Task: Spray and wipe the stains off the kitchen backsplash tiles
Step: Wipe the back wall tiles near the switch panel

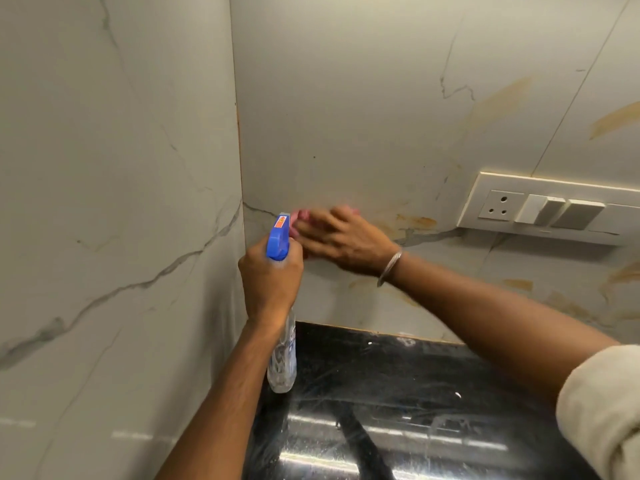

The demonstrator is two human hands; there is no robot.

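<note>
1. Clamping the left grip (270,278) round the neck of the spray bottle (282,355), blue nozzle pointing at the wall, clear body hanging down toward the black worktop (381,393) at 6 o'clock.
2. Pressing a pink cloth (298,216) onto the backsplash tiles (346,116) with the right grip (339,237), fingers apart and laid flat, motion-blurred; cloth sitting near frame centre, just beside the wall corner.
3. Showing orange stains (417,221) near the cloth at its 3 o'clock, with more at 1, 2 and 4 o'clock around the switch panel (540,209).
4. Judging the wipe best done by pressing firm and flat, working from the corner toward 3 o'clock in overlapping passes, turning to a clean face of cloth, and aiming spray away from the socket.
</note>
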